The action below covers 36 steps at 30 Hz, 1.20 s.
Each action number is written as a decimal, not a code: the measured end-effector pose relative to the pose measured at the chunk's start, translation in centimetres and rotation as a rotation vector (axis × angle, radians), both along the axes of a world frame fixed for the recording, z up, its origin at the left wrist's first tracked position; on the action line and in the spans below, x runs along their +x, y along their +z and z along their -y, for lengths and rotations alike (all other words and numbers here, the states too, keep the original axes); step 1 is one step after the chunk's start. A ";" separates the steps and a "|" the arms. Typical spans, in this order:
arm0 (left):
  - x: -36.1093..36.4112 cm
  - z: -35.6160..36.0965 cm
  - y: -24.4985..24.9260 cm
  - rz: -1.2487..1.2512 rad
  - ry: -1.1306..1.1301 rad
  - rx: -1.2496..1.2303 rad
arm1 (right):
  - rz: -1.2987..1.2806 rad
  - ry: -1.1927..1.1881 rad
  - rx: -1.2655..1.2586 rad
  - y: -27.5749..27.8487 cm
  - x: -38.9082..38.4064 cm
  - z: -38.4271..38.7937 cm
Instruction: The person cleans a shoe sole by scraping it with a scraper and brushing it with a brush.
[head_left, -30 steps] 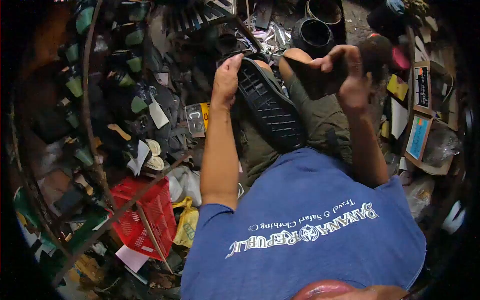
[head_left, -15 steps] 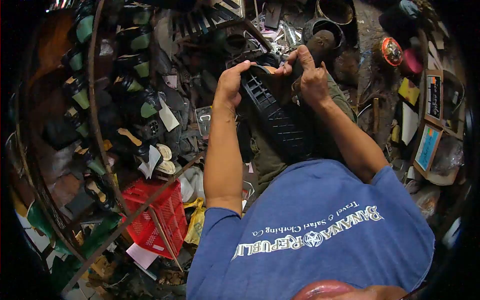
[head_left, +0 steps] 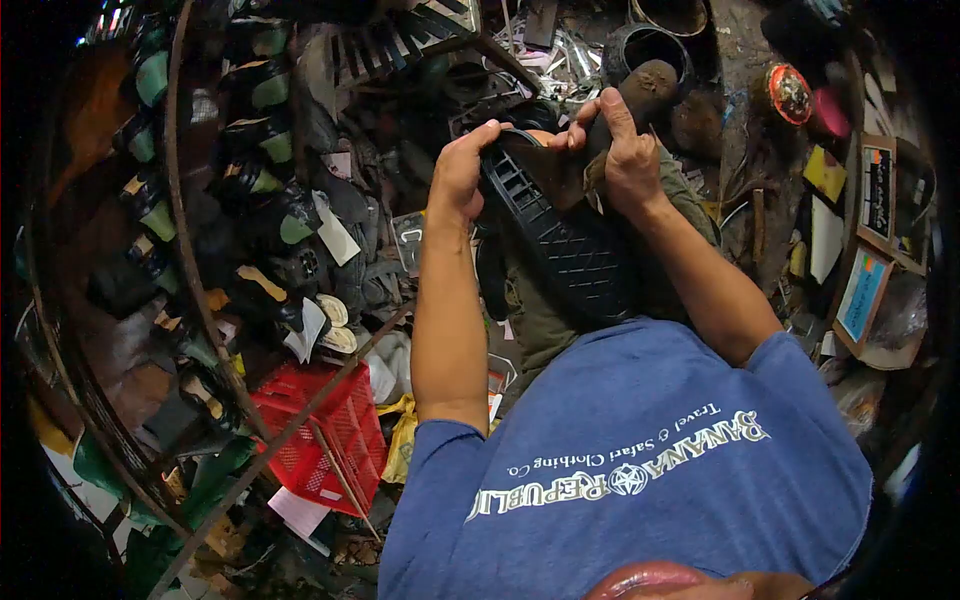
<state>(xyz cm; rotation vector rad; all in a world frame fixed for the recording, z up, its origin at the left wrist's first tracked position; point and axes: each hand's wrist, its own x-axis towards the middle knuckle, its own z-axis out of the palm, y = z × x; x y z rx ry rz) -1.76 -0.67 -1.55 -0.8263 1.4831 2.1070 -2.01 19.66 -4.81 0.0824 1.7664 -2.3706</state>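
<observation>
A black shoe sole (head_left: 575, 250) lies slanted over my lap, its underside up, with a grid of square hollows at the far end. My left hand (head_left: 462, 175) is closed on that far end, thumb along the rim. On the other side, my right hand (head_left: 632, 155) is curled with the thumb raised, and its fingertips reach toward the sole's far edge. Between the two hangs a dark brown flap (head_left: 562, 178), beside an orange-tan patch at the rim. What the right fingers pinch is hidden. Just beyond that hand rises a dark rounded block (head_left: 648, 82).
Rows of shoes (head_left: 265, 135) fill a rack with metal bars at left. A red plastic crate (head_left: 335, 430) stands below it. Beyond my hands are a dark round container (head_left: 650, 50) and shiny scraps (head_left: 565, 70). An orange-rimmed tin (head_left: 788, 95) and small boxes (head_left: 860, 290) sit at right.
The sole has turned slightly, showing more of its ridged underside. The brown flap is more visible between my hands, which keep nearly the same places. The view has shifted a little.
</observation>
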 end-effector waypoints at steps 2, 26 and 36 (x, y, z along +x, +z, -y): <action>0.0 -0.1 0.1 0.003 0.002 0.033 | -0.007 -0.013 -0.008 0.3 0.0 0.1; 2.4 0.0 0.2 -0.201 -0.070 0.045 | -0.274 -0.140 0.453 2.7 3.5 1.5; 3.1 0.3 -0.4 -0.217 -0.059 0.058 | -0.558 -0.188 0.587 -0.5 3.4 0.9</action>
